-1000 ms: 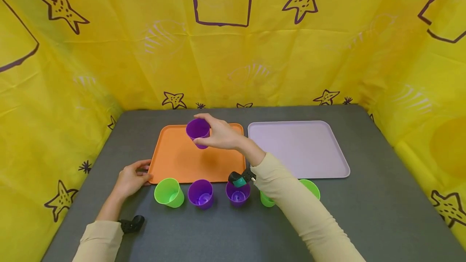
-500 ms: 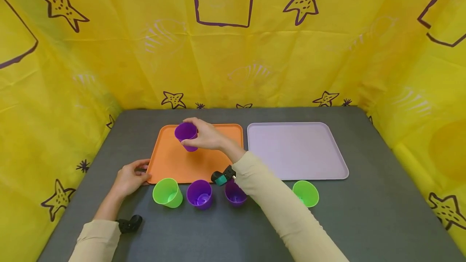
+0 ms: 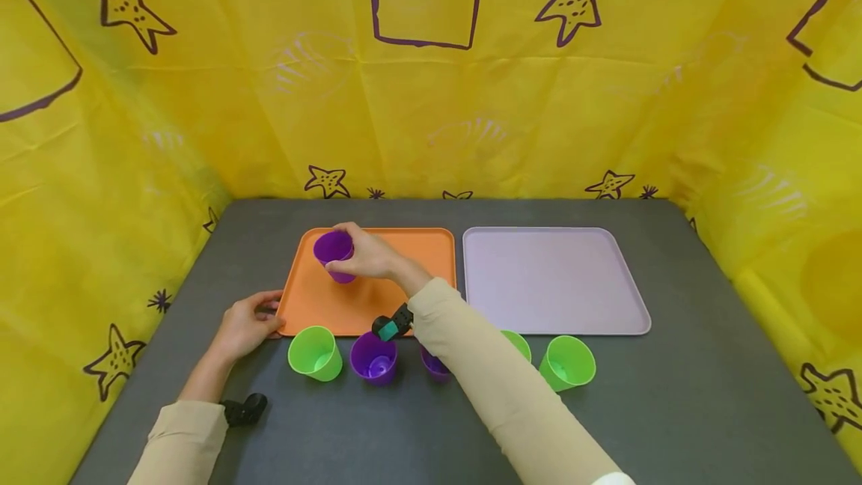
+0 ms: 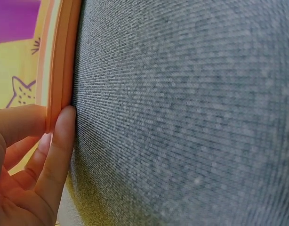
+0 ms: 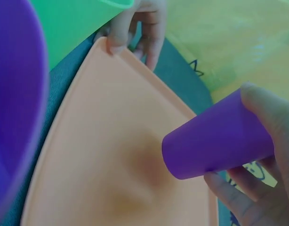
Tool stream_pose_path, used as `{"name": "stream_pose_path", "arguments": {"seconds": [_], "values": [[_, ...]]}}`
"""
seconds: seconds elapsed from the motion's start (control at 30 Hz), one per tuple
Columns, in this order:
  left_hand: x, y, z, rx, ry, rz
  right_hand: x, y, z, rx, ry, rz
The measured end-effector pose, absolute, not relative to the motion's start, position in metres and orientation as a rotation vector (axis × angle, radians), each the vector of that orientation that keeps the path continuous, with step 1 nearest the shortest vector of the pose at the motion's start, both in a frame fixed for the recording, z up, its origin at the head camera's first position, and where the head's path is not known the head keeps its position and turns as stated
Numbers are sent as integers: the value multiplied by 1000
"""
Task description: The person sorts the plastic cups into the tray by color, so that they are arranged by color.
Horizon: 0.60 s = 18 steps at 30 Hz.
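My right hand (image 3: 367,254) grips a purple cup (image 3: 333,248) by its sides over the left part of the orange tray (image 3: 313,309). In the right wrist view the same cup (image 5: 215,139) hangs a little above the tray, with a blurred shadow below it. My left hand (image 3: 244,326) holds the tray's near left corner. Seen from the left wrist, the thumb and a finger (image 4: 63,127) pinch the tray rim (image 4: 60,70) from both sides.
Along the near side stand a green cup (image 3: 314,354), a purple cup (image 3: 373,359), another purple cup (image 3: 434,367) partly behind my right sleeve, a half-hidden green cup (image 3: 517,343) and a further green cup (image 3: 568,362). A lilac tray (image 3: 555,283) lies right of the orange one.
My right hand has carried the purple cup leftward and a little nearer to me over the orange tray. The left hand keeps its place at the tray corner.
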<state>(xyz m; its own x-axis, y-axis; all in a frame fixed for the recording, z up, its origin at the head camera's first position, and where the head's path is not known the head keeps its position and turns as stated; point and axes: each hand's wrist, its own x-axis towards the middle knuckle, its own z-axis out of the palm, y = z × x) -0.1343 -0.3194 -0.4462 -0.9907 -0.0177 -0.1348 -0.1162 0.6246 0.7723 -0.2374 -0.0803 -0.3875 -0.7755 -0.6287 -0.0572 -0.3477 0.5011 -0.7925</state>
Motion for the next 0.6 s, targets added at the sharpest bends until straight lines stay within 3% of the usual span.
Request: {"name": "stream_pose_path", "arguments": {"seconds": [0.6], "values": [[-137, -320, -450, -81, 2760, 1312, -241, -110, -395, -845, 2438, -1055]]}}
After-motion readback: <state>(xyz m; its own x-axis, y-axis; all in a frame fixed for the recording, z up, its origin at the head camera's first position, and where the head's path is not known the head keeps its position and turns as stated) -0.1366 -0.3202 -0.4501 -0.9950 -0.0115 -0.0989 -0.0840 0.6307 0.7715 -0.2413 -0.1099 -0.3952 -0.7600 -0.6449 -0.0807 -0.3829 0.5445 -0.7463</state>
